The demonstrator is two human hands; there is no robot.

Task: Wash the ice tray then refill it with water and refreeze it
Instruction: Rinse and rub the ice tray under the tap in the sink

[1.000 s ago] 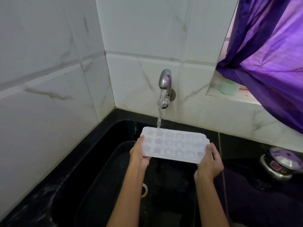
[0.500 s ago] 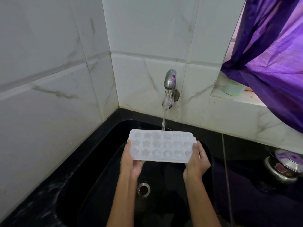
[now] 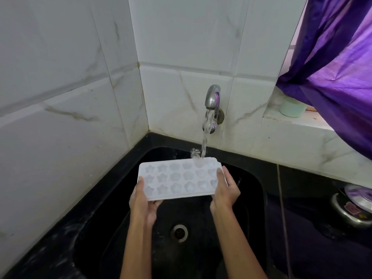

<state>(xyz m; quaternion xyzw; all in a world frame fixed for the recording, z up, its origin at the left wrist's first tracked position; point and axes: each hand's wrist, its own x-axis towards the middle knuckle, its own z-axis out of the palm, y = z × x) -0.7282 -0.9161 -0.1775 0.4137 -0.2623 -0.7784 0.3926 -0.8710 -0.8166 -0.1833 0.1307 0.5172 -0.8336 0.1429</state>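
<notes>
A white ice tray (image 3: 177, 179) with star and heart shaped moulds is held level over the black sink (image 3: 259, 190). My left hand (image 3: 142, 200) grips its left end, thumb on top. At the right end, my right hand (image 3: 224, 190) grips the tray with the thumb on the rim. The metal tap (image 3: 212, 97) on the back wall runs, and its stream lands on the tray's far right corner and splashes.
White marble tiles close in the left and back. The drain (image 3: 179, 232) lies at the sink bottom. A purple curtain (image 3: 332, 67) hangs at the right over a ledge with a pale green cup (image 3: 291, 108). A steel pot (image 3: 354, 206) stands on the right counter.
Both hands shifted the tray to the left under the running tap, so the stream now hits its far right corner instead of the left and middle.
</notes>
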